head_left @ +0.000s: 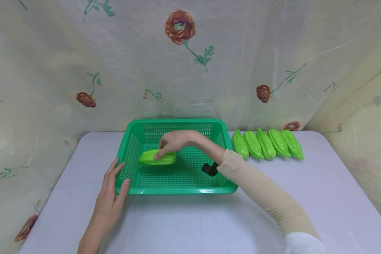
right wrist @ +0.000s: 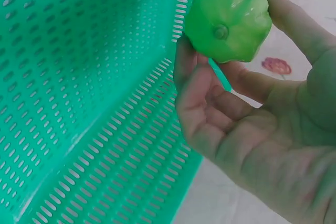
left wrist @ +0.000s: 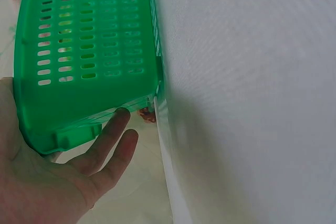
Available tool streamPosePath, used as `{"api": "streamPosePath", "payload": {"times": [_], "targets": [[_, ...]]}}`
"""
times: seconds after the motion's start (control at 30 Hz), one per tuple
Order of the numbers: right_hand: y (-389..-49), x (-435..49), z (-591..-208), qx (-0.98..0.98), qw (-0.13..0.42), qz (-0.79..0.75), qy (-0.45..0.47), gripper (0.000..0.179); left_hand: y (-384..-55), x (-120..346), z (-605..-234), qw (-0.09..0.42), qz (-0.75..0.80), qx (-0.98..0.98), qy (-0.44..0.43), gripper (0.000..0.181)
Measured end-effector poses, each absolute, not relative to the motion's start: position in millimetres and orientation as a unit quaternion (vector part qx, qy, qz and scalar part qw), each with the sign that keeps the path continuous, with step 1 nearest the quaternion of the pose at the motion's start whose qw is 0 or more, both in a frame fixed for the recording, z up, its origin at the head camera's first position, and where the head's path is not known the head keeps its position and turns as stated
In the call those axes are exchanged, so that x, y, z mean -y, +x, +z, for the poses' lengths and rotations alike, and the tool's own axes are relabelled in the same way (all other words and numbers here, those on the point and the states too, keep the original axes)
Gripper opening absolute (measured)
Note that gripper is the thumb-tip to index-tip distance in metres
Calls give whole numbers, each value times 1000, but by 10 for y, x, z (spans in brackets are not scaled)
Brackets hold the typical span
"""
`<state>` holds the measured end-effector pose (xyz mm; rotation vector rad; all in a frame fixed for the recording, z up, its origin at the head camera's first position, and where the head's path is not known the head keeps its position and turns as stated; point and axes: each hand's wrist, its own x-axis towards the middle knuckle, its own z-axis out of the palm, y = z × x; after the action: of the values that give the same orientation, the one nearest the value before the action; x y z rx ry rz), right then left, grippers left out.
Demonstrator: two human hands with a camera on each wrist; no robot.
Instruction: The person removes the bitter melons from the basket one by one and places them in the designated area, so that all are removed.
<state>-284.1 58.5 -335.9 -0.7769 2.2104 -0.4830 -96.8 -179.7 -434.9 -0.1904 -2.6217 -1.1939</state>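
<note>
A green plastic basket (head_left: 181, 191) with slotted walls stands on the table. Over its left part my right hand (head_left: 176, 141) holds a light green, ridged bitter melon (head_left: 158, 157) lying crosswise. The right wrist view shows the melon's rounded end (right wrist: 228, 19) between the thumb and curled fingers of that hand (right wrist: 247, 114). Whether it touches the basket floor, I cannot tell. At the basket's near left corner, my left hand (head_left: 108, 201) rests against the rim. In the left wrist view, fairly straight fingers (left wrist: 113, 140) of that hand extend beside the basket's outer wall (left wrist: 84, 95).
Several more bitter melons (head_left: 266, 144) lie side by side in a row right of the basket, near the table's back edge. The white-covered table (head_left: 190, 222) extends in front. A flower-patterned curtain (head_left: 228, 70) hangs behind and along both sides.
</note>
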Motion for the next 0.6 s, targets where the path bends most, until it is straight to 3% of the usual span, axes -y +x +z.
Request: {"api": "streamPosePath", "payload": {"times": [0.27, 0.6], "targets": [[-2844, -757, -3239, -842, 381, -258, -283, 61, -962, 1797, -4349, 131, -408, 901, -65, 53], [-2800, -1009, -3099, -842, 356, -279, -294, 51, -965, 1794, -4348, 128, -409, 901, -64, 53]]}}
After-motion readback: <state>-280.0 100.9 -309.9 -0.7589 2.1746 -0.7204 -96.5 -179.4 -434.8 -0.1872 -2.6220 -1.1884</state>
